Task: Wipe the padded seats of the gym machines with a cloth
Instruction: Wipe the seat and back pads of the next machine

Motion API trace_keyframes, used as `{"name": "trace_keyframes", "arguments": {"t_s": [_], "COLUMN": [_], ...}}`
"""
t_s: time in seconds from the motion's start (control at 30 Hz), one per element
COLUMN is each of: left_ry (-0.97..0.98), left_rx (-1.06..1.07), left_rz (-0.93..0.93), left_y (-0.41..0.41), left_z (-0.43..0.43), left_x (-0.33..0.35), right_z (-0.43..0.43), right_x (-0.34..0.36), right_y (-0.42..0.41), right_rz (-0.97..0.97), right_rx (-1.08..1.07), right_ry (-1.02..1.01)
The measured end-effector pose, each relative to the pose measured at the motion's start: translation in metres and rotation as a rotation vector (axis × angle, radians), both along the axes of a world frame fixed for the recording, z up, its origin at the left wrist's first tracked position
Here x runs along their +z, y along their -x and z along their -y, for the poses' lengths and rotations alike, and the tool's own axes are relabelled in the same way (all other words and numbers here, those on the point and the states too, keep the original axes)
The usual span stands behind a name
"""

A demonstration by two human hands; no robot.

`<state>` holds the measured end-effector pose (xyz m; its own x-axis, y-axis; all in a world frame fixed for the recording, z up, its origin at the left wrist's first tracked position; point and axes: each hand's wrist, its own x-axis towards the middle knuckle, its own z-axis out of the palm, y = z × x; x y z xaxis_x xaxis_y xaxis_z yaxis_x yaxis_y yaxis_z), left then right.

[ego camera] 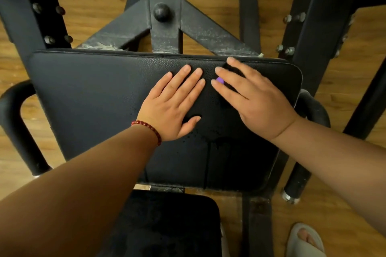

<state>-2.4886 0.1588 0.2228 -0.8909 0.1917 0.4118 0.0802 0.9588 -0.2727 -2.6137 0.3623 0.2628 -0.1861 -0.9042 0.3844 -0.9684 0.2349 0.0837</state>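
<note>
A black padded seat (87, 98) of a gym machine fills the middle of the head view. On its right half lies a black cloth (211, 106) that is hard to tell from the pad; a small purple tag (220, 80) on it shows between my fingers. My left hand (171, 102), with a red bead bracelet at the wrist, lies flat with straight fingers on the cloth. My right hand (252, 98) presses flat beside it near the seat's far right corner, fingers spread. The fingertips of both hands almost meet.
A dark metal frame with a round knob (161, 11) and bolted uprights stands behind the seat. Curved black handles flank it at left (12, 115) and right (313, 108). A second black pad (167, 225) is below. My slippered foot (305, 240) stands on the wooden floor.
</note>
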Motion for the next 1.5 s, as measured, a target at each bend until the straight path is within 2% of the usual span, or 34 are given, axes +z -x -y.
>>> {"name": "trace_keyframes", "arguments": {"t_s": [0.07, 0.2, 0.43, 0.6, 0.77, 0.93, 1.07, 1.3, 1.4, 1.5], "left_ry": [0.002, -0.004, -0.009, -0.011, -0.007, -0.015, -0.015, -0.013, -0.014, -0.011], "left_rx": [-0.001, 0.002, -0.002, 0.001, 0.005, 0.006, 0.006, 0.013, 0.014, 0.018], "left_rz": [-0.002, -0.009, -0.015, -0.009, -0.011, -0.006, -0.01, -0.013, -0.018, -0.024], "left_y": [0.001, -0.001, 0.0, -0.001, 0.0, -0.001, 0.0, -0.001, 0.0, 0.0], "left_z": [0.0, 0.0, 0.001, 0.001, 0.001, 0.001, 0.0, 0.0, 0.0, -0.001], "left_x": [0.001, 0.0, 0.0, 0.0, -0.002, -0.002, 0.0, -0.001, -0.001, -0.001], "right_z": [-0.004, -0.026, -0.005, -0.011, -0.002, -0.002, -0.033, 0.026, 0.006, -0.023], "right_x": [-0.01, -0.013, -0.015, -0.019, -0.014, -0.012, -0.016, -0.01, -0.015, -0.023], "right_y": [-0.009, -0.007, -0.012, -0.011, -0.002, -0.004, -0.003, -0.009, -0.012, -0.024], "right_rz": [-0.009, -0.043, -0.03, -0.033, -0.115, -0.063, -0.053, 0.032, -0.016, 0.062], "right_rx": [0.012, 0.185, -0.069, 0.009, 0.026, 0.02, -0.089, -0.121, -0.192, -0.326], "right_ry": [-0.022, -0.185, -0.013, 0.014, 0.014, -0.003, -0.048, 0.126, 0.113, 0.124]}}
